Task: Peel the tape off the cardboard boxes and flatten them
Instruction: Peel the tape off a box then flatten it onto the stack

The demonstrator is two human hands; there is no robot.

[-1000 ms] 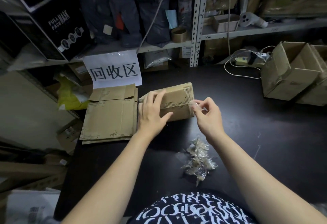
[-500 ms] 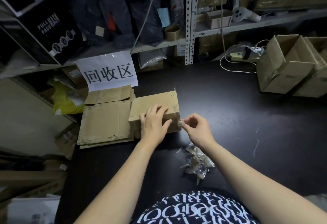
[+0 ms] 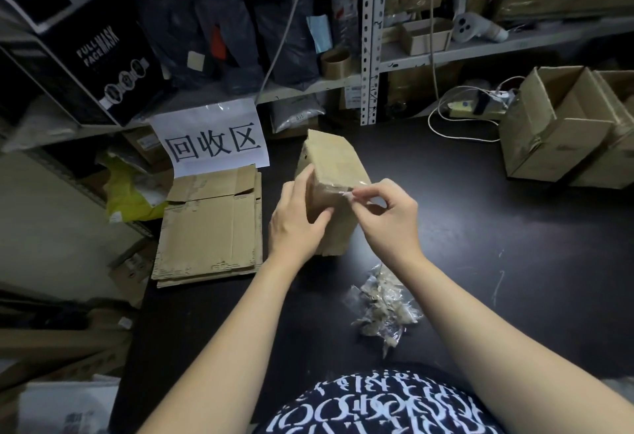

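Note:
A small brown cardboard box stands tilted on end on the black table, one narrow face turned toward me. My left hand grips the box's left side, fingers curled round its near edge. My right hand pinches a strip of clear tape at the box's near top edge, thumb and forefinger together. The far side of the box is hidden.
A stack of flattened boxes lies left of the box under a white paper sign. A heap of crumpled peeled tape sits near my body. Two open cardboard boxes stand at the right, with a white cable behind. Shelving runs along the back.
The box has been turned from lying on its long side to standing tilted on end. My right hand has kept pinching the tape and is now higher, at the box's top edge.

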